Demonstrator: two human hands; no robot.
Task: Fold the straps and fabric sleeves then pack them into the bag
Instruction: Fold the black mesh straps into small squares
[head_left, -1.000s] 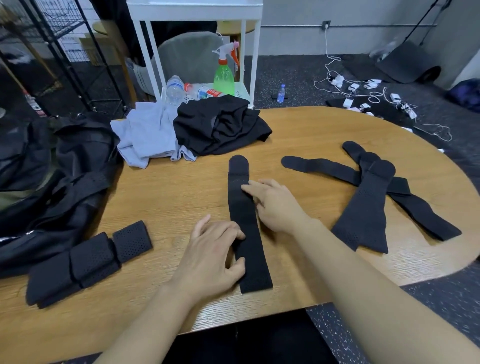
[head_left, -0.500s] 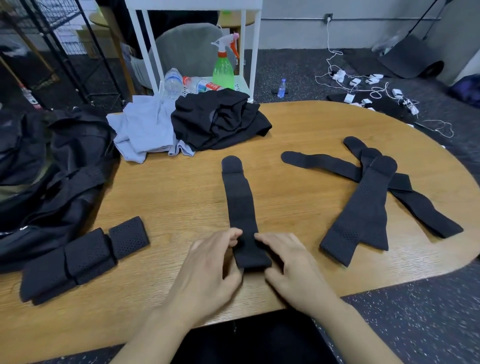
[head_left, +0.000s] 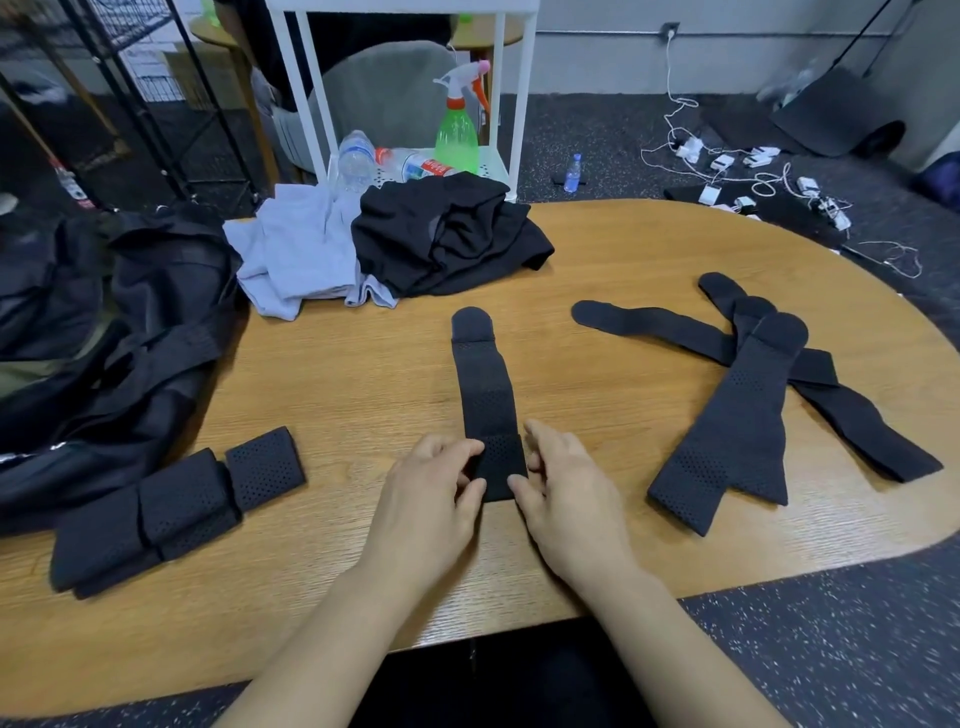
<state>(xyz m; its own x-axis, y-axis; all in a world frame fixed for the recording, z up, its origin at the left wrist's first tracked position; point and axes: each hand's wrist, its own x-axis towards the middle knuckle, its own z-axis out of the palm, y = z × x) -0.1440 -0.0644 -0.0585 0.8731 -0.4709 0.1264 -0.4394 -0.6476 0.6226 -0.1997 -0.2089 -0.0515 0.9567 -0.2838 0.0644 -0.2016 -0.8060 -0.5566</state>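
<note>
1. Head view: a black perforated strap (head_left: 483, 395) lies lengthwise on the wooden table (head_left: 363, 384), its near end doubled over.
2. Left hand (head_left: 431, 499) pinches the folded end's left edge between thumb and curled fingers.
3. Right hand (head_left: 569, 493) pinches the right edge the same way.
4. Unfolded straps (head_left: 737, 410) lie crossed to the right.
5. Folded straps (head_left: 171, 504) sit at left, beside the black bag (head_left: 119, 332).
6. Grey fabric (head_left: 296, 254) and black fabric (head_left: 447, 234) are heaped at the far edge.

bare table (head_left: 363, 395) left of centre strap (head_left: 485, 395), loose straps (head_left: 737, 415) crowding right, folded straps (head_left: 171, 509) near left
</note>
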